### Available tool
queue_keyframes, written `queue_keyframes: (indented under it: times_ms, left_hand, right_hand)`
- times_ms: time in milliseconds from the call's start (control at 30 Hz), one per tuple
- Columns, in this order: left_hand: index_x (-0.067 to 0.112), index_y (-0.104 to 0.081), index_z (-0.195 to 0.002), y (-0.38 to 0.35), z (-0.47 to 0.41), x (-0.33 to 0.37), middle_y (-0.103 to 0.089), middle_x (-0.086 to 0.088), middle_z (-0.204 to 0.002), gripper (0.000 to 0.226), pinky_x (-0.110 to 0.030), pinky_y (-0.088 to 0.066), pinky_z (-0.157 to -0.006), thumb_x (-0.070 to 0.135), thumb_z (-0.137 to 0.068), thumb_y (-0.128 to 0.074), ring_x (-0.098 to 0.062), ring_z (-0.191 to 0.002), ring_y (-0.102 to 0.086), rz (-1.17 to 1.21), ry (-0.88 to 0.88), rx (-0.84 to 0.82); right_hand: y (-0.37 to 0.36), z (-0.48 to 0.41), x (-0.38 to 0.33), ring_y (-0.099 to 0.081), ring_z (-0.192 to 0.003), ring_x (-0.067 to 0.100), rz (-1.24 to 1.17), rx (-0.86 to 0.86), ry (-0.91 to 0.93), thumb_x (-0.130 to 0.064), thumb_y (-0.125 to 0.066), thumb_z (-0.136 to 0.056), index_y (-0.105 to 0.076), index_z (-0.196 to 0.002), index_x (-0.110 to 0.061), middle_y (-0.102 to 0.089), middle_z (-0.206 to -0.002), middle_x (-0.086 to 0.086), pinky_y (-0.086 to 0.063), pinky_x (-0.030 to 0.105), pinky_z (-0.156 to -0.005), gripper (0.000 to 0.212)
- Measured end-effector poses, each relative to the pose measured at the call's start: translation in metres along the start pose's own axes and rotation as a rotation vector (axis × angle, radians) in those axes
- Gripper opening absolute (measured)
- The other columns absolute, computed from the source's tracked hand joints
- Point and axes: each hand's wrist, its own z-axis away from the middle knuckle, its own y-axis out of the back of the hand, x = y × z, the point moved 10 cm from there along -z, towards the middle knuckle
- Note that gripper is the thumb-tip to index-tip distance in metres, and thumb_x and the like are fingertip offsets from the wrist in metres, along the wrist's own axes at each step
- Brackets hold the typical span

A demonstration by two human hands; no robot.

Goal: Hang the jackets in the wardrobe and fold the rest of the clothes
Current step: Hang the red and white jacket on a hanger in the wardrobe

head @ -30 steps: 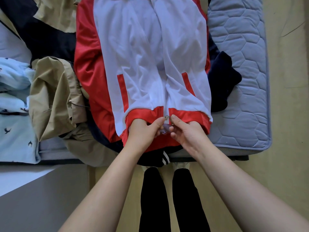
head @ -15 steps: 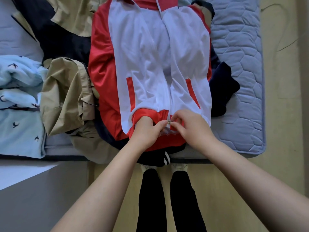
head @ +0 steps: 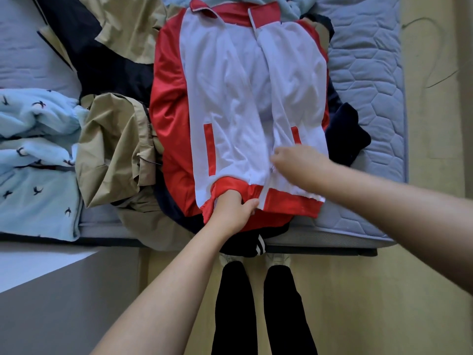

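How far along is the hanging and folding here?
Done: nothing visible; no garment looks folded. In hand: the red-and-white jacket lies flat on the mattress, left hand gripping its hem, right hand pinching its zip just above. Left: the khaki jacket, navy garment and light blue garment lie crumpled.

The quilted grey bed [head: 371,73] carries a heap of clothes. A pale blue garment [head: 33,175] lies at its left. A khaki jacket [head: 112,155] and navy cloth [head: 102,60] lie mid-bed, with a red-and-white jacket [head: 243,98] topmost.
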Motion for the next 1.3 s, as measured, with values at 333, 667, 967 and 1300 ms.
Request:
queue_keyframes:
  times_ms: [333,667,967,1300]
  left_hand:
    - [0.018,-0.059,-0.067,0.042,0.005,-0.024,-0.059,0.002,-0.066,0.053,-0.031,-0.047,-0.062,0.068,-0.081,-0.051,-0.023,-0.073,-0.063,-0.444,0.242,0.044]
    - [0.021,-0.048,-0.081,0.038,-0.042,0.103,-0.055,-0.001,-0.08,0.016,-0.031,-0.03,-0.058,0.031,-0.093,-0.051,-0.029,-0.087,-0.059,-0.558,-0.318,0.204]
    - [0.019,-0.039,-0.067,0.031,-0.048,0.046,-0.047,0.0,-0.069,0.028,-0.031,-0.033,-0.057,0.025,-0.089,-0.054,-0.03,-0.076,-0.057,-0.666,-0.256,-0.007]
    - [0.02,-0.046,-0.08,0.074,-0.093,0.137,-0.063,-0.002,-0.085,0.022,-0.03,-0.028,-0.051,0.038,-0.09,-0.052,-0.026,-0.082,-0.059,-0.31,-0.221,0.23]
  right_hand:
    - [0.033,-0.02,0.046,-0.035,-0.048,0.016,-0.008,0.025,-0.041,-0.003,-0.041,-0.093,-0.048,-0.101,-0.009,-0.04,-0.063,0.001,-0.02,0.028,-0.042,0.012]
    - [0.037,-0.021,0.048,-0.034,-0.045,0.016,0.167,0.005,0.036,-0.001,-0.037,-0.088,-0.039,-0.099,-0.013,-0.038,-0.059,-0.003,-0.018,0.028,-0.042,0.016]
    - [0.068,-0.062,0.088,-0.037,-0.055,0.019,0.229,0.043,-0.141,0.009,-0.043,-0.083,-0.033,-0.08,-0.013,-0.031,-0.061,-0.002,-0.015,0.027,-0.045,0.024]
    - [0.086,-0.067,0.075,-0.041,-0.061,0.021,0.212,0.092,-0.081,-0.002,-0.041,-0.089,-0.046,-0.104,-0.01,-0.041,-0.069,-0.003,-0.016,0.027,-0.044,0.018]
